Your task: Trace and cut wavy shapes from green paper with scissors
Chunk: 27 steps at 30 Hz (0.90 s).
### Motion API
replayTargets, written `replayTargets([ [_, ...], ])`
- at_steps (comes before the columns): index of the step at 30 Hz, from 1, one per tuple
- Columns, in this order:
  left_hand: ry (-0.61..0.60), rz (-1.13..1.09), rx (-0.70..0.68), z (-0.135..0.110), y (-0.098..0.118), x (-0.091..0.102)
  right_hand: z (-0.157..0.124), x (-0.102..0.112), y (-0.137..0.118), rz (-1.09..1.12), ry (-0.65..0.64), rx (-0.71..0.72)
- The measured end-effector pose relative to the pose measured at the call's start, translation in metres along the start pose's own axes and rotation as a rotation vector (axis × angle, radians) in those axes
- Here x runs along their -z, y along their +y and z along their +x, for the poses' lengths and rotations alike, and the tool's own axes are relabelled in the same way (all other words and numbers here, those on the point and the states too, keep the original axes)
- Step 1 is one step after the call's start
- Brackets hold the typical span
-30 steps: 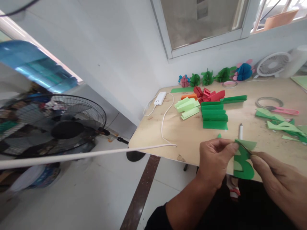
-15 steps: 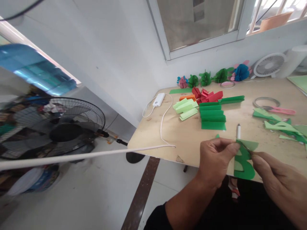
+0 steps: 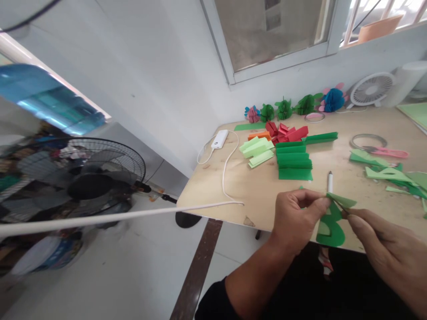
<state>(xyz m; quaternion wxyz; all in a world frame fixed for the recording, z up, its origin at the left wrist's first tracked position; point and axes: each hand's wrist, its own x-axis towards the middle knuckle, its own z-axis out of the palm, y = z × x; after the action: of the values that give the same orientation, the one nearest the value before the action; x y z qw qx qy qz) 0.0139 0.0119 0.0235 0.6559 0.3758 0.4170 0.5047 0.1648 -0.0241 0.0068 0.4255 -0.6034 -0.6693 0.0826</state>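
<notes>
The table [image 3: 202,191] carries everything, its near edge under the work, perhaps so that cutting stays close to the body. The right hand [image 3: 383,244] comes in from the near right, fingers clamped on a mostly hidden blade. The left hand [image 3: 295,218], apart from it, pinches the paper's top, seemingly to steady it. Scraps [image 3: 402,177] lie toward the right edge, probably pushed aside. Green folds [image 3: 294,161] sit beyond the left hand, likely kept within reach. The paper [image 3: 330,218] hangs at the near edge; behind it lies a pen [image 3: 330,182]. Smallest, the blade [image 3: 341,207] meets the paper's upper part.
</notes>
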Motion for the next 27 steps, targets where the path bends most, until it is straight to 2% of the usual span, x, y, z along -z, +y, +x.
replayTargets([
  [7, -0.018, -0.032, 0.027, 0.001, 0.002, -0.002, 0.001, 0.001, 0.002, 0.010, -0.004, -0.048],
  [15, -0.075, 0.007, 0.053, 0.002, 0.007, 0.002, 0.003, 0.005, 0.003, 0.093, -0.152, -0.119],
  [27, -0.096, 0.053, 0.047, 0.001, 0.011, 0.004, 0.002, 0.008, 0.002, 0.116, -0.213, -0.197],
])
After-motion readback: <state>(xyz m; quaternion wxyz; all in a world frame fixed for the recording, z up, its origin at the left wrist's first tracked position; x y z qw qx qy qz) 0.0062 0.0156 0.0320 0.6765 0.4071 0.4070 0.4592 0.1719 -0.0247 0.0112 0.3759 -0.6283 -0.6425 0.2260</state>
